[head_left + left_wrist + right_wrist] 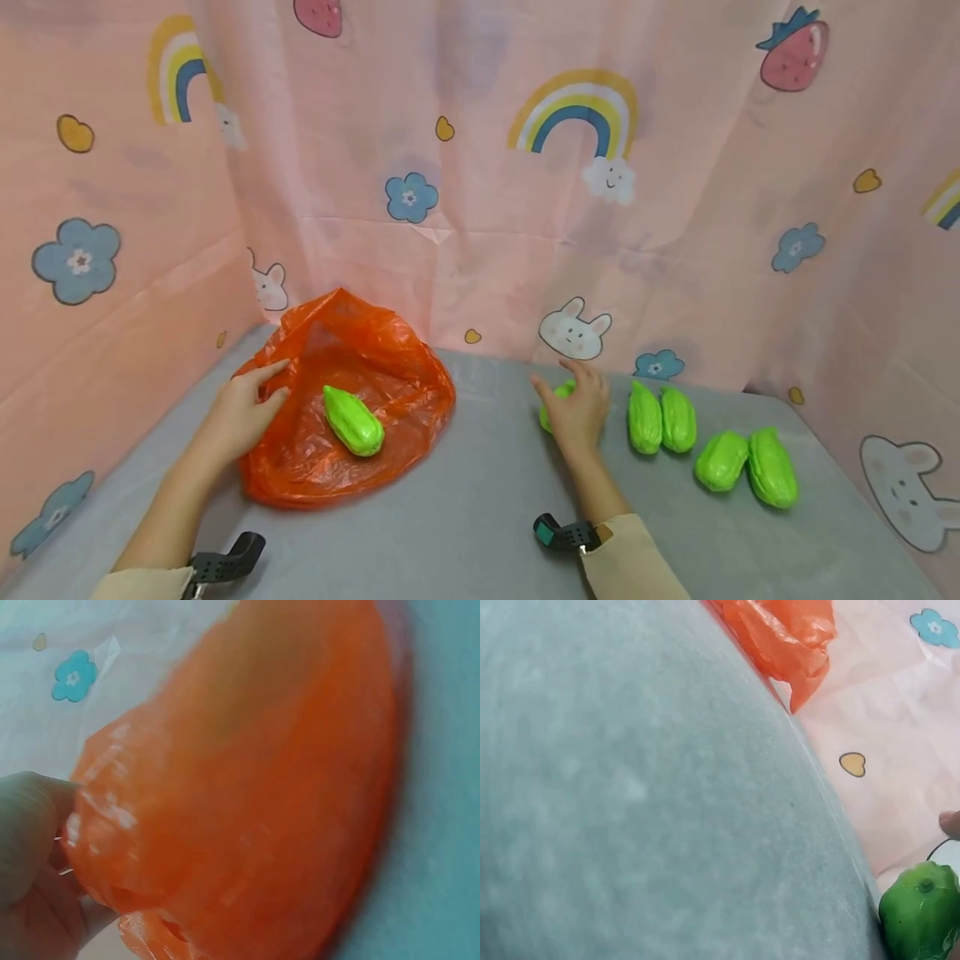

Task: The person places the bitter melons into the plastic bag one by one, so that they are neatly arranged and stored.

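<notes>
My right hand (581, 412) is wide over a ridged green fruit (922, 907) near the back edge of the desk (465, 517), thumb and fingers spread about it; I cannot tell whether they touch it. My left hand (243, 412) is at the left rim of an orange plastic bag (300, 479), toward the desk's back left corner, with thumb and index finger apart; whether I pinch any plastic I cannot tell. A single green fruit (354, 421) lies inside the bag's mouth, so I take the step in hand to be fetching another, the left hand minding the opening. The next move probably calls for closing round the fruit, lifting it past the bag's right rim and setting it down within. Room behind is tight, since the printed curtain (480, 250) stands along the desk's back edge. To my right sit two upright fruits (646, 417), and beyond them a second pair (773, 468) lies closer to the desk's right edge, so I would swing left. That way a bare stretch of desk runs to the bag, and its front middle leaves space for both wrists.
</notes>
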Action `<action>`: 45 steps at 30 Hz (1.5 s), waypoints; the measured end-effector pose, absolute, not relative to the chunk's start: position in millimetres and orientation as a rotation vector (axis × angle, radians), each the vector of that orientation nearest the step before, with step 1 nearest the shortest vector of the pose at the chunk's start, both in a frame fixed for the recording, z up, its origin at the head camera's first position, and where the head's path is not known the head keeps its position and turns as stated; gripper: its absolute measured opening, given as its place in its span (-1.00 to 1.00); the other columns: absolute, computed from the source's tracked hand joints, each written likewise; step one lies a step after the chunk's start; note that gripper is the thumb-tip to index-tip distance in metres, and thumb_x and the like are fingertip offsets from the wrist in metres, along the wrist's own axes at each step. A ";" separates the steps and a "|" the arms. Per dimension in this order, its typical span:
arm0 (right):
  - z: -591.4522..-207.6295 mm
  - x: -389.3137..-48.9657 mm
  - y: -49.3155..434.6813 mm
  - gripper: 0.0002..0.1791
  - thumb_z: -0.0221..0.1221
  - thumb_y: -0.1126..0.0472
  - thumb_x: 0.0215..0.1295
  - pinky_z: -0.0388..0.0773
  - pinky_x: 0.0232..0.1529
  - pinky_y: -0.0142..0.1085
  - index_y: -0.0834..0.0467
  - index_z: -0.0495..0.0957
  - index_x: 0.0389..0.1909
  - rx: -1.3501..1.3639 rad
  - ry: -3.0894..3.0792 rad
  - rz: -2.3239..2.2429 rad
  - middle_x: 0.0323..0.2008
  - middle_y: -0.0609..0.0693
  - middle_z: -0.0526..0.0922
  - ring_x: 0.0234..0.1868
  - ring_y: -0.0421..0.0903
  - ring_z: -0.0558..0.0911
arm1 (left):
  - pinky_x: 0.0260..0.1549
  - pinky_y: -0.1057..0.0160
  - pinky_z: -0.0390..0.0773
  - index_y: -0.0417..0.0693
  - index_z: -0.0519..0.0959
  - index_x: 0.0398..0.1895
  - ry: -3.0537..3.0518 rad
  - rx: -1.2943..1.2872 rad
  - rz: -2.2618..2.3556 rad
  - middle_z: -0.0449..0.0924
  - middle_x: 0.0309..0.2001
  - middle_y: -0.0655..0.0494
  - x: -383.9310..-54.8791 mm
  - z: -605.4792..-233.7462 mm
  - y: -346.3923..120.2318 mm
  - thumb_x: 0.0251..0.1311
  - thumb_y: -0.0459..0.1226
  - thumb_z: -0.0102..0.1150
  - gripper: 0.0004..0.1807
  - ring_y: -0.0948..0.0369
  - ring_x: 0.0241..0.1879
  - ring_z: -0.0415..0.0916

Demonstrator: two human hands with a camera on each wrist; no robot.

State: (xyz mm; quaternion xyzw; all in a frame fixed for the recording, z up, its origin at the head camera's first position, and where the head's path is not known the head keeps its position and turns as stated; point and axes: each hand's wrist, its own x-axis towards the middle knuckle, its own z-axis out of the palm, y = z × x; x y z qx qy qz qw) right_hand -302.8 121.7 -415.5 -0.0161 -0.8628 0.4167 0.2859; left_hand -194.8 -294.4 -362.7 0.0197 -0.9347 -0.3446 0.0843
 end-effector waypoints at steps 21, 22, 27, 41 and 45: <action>-429.2 -307.0 128.4 -0.46 0.27 0.46 0.02 0.45 0.33 0.06 0.26 0.61 0.14 -0.019 -2.141 1.483 0.12 0.26 0.63 0.22 0.18 0.55 | 0.27 -0.42 0.29 -0.28 0.31 0.47 -2.796 -0.018 -1.055 0.31 0.40 -0.45 -194.5 -358.2 -292.5 0.38 -0.27 0.14 -0.37 -0.37 0.39 0.21; -430.0 -307.4 129.0 -0.47 0.24 0.45 0.04 0.45 0.33 0.06 0.26 0.61 0.14 -0.014 -2.148 1.476 0.12 0.26 0.64 0.22 0.18 0.56 | 0.27 -0.42 0.30 -0.28 0.31 0.47 -2.792 -0.019 -1.052 0.32 0.39 -0.45 -194.7 -359.1 -293.1 0.38 -0.27 0.14 -0.37 -0.36 0.39 0.22; -433.6 -308.6 133.3 -0.52 0.10 0.41 0.22 0.42 0.30 -0.03 0.24 0.60 0.19 -0.033 -2.192 1.490 0.19 0.22 0.63 0.24 0.12 0.55 | 0.26 -0.42 0.31 -0.25 0.33 0.46 -2.786 -0.020 -1.020 0.35 0.38 -0.43 -195.4 -364.1 -296.3 0.36 -0.27 0.17 -0.38 -0.35 0.37 0.24; -431.9 -308.9 151.1 -0.77 0.32 0.21 0.24 0.48 0.26 0.03 0.25 0.73 -0.14 0.000 -2.282 1.334 0.02 0.21 0.73 0.16 0.14 0.63 | 0.20 -0.39 0.39 -0.25 0.31 0.48 -2.836 -0.028 -0.985 0.34 0.38 -0.44 -195.0 -365.5 -295.1 0.36 -0.17 0.22 -0.31 -0.36 0.35 0.26; -429.3 -310.3 156.2 -0.62 0.46 0.17 0.10 0.47 0.28 0.08 0.26 0.71 -0.08 0.073 -2.405 1.222 0.10 0.23 0.67 0.20 0.18 0.59 | 0.19 -0.40 0.39 -0.26 0.31 0.47 -2.833 -0.033 -0.974 0.34 0.38 -0.45 -195.4 -366.2 -296.3 0.35 -0.22 0.22 -0.33 -0.37 0.33 0.28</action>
